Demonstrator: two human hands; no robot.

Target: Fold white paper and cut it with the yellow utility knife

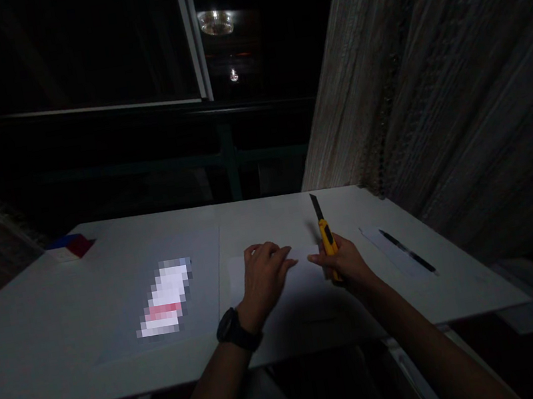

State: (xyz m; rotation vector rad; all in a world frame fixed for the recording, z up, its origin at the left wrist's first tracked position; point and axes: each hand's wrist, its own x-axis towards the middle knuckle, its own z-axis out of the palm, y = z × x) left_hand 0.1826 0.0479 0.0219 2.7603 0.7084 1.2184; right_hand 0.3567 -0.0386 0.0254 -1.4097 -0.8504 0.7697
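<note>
The right grip point(348, 261) held a yellow utility knife point(329, 243), blade point(316, 206) already out; paper point(307, 284) beneath the narrowly parted left grip point(264, 271) looked uncut.

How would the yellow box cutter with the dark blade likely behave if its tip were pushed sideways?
Its narrow dark blade may flex or snap, since it extends past the yellow handle. The cutter itself is probably light, as its slim handle looks plastic.

Dark window point(70, 48) at eleven o'clock, chandelier point(217, 23) glowing at twelve, curtain point(407, 62) sweeping down at two, white table point(269, 216) spanning eight to four!
</note>
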